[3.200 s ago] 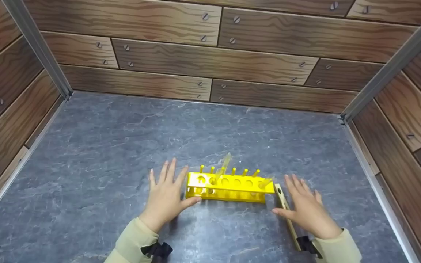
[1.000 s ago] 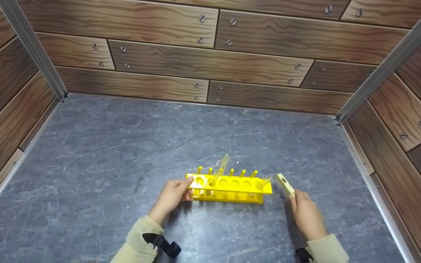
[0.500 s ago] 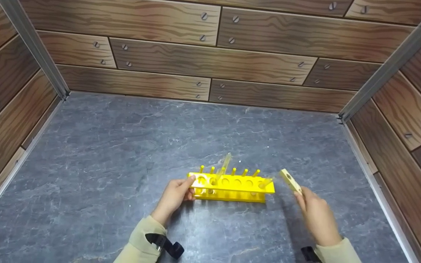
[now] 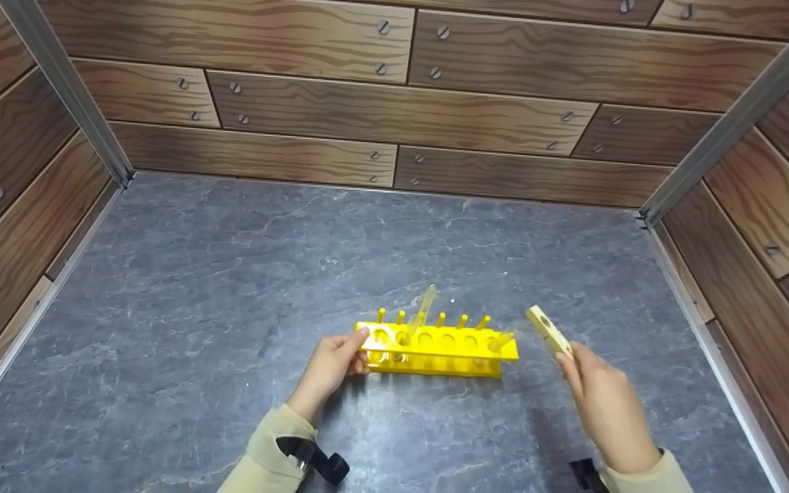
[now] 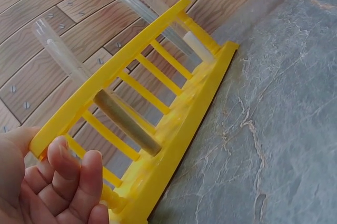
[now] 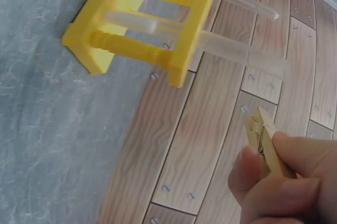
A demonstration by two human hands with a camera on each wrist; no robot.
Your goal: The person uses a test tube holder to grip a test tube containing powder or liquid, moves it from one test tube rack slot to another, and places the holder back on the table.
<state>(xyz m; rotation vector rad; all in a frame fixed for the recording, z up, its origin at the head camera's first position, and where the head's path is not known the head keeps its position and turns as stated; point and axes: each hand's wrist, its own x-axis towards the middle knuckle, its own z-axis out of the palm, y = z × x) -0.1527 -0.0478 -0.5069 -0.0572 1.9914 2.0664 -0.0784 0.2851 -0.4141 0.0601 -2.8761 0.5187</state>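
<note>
A yellow test tube rack (image 4: 435, 351) stands on the grey tabletop. My left hand (image 4: 329, 366) pinches its left end, with the thumb on the top plate and fingers beneath. One clear test tube (image 4: 427, 301) sits in the second hole from the left, with something brownish (image 5: 126, 121) in its lower part. Another test tube (image 6: 242, 53) is in the rightmost hole, with whitish contents (image 6: 131, 21) low down. To the right of the rack, my right hand (image 4: 607, 404) holds a wooden test tube clamp (image 4: 550, 332) by its rear, its tip raised and apart from the rack.
Yellow pegs (image 4: 442, 320) stick up along the rack's back edge. Wood-patterned panels (image 4: 394, 116) close off the back and both sides of the grey tabletop (image 4: 285, 253). Metal posts (image 4: 730, 130) stand in the corners.
Both hands were spread beside the rack; the left has since gripped its left end. The right has picked the clamp up off the table and moved it slightly up and to the right.
</note>
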